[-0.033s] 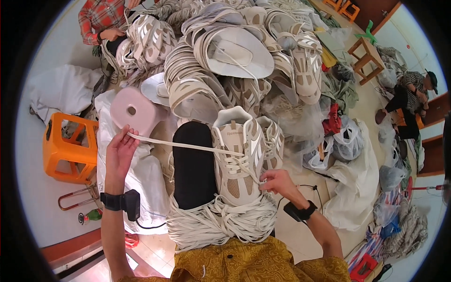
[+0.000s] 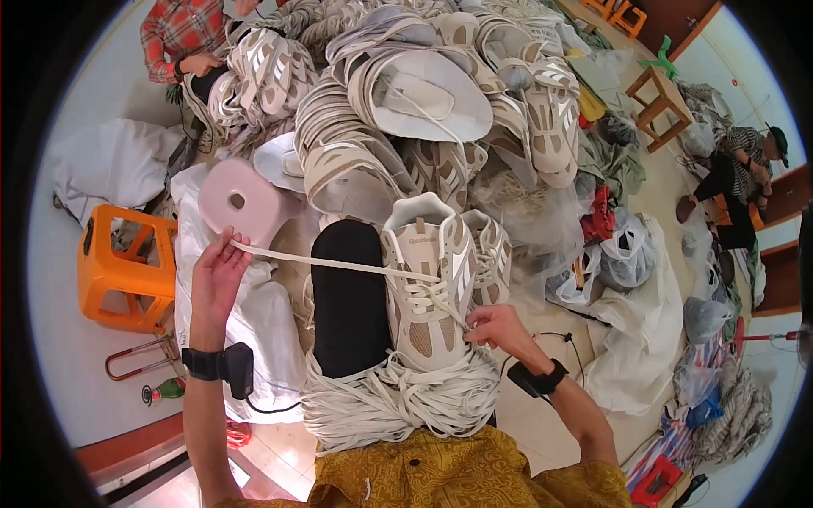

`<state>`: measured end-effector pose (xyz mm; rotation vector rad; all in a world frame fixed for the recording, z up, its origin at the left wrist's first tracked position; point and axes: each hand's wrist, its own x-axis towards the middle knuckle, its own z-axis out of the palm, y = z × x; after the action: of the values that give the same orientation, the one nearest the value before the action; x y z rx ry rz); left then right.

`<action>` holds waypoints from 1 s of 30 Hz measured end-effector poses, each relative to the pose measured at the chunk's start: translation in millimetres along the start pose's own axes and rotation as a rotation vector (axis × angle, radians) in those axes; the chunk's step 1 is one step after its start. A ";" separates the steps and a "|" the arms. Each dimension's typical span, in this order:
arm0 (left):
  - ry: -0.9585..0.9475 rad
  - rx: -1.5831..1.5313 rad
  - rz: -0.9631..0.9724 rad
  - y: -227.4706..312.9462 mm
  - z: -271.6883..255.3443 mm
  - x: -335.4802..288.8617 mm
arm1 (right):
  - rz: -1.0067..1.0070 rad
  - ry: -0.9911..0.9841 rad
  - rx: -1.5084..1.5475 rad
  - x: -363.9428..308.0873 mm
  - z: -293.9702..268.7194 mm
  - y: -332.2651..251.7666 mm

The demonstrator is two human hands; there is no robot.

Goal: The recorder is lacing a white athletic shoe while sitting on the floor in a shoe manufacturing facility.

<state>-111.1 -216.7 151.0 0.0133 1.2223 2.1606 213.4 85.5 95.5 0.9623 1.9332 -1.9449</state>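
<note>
A beige and white shoe upper (image 2: 423,313) sits in front of me, toe toward me, with its lace partly threaded through the eyelets. From it a cream shoelace (image 2: 330,262) runs taut to the left, where my left hand (image 2: 222,271) pinches its end. My right hand (image 2: 498,328) is closed at the shoe upper's right side, fingertips on a thin strand of lace; the exact grip is partly hidden. Left of the shoe upper lies a long black padded form (image 2: 347,305). A thick bundle of cream laces (image 2: 398,406) lies across my lap side, below both.
A large heap of shoe uppers (image 2: 356,161) rises ahead. A pink stool (image 2: 224,190) and orange stool (image 2: 127,271) stand left. Plastic bags (image 2: 622,254) lie right. A person in a checked shirt (image 2: 182,42) works far left; another person (image 2: 745,169) sits far right.
</note>
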 end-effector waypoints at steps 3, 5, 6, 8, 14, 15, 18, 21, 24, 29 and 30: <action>-0.002 0.042 0.008 2.0 3.0 0.1 | 0.059 -0.111 -0.015 8.8 -7.9 3.5; 0.002 0.034 0.019 1.9 0.6 -1.1 | 0.102 -0.183 -0.034 9.9 -9.9 6.6; 0.004 0.026 0.029 1.4 -0.2 -1.3 | -0.133 -0.046 -0.244 8.8 -9.4 10.9; 0.009 0.008 0.031 2.9 3.5 -3.5 | -0.375 0.088 -0.451 9.7 -14.2 10.0; 0.034 -0.030 0.035 10.3 10.5 -12.7 | -0.523 0.629 -0.550 19.8 -34.6 -11.7; 0.048 -0.021 0.044 11.7 12.2 -14.1 | -0.501 0.529 -0.076 25.6 -36.6 -11.0; 0.055 -0.022 0.067 17.5 10.2 -16.9 | -0.610 0.275 0.510 42.5 -40.4 -23.3; 0.008 -0.018 0.070 22.2 4.5 -22.5 | -0.698 0.111 1.025 35.0 -46.1 -62.5; -0.023 -0.023 0.075 24.7 0.0 -24.6 | -0.804 -0.033 1.247 27.6 -63.2 -90.1; 0.023 -0.021 0.057 24.0 -8.2 -27.8 | -0.412 0.158 0.099 36.7 -76.2 -68.1; 0.025 -0.006 0.055 25.2 -9.4 -27.7 | -0.333 0.149 0.019 42.3 -65.3 -56.3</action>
<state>-105.4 -247.7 173.2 0.0176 1.2422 2.2179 166.6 165.3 121.4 0.8568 2.2878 -2.1205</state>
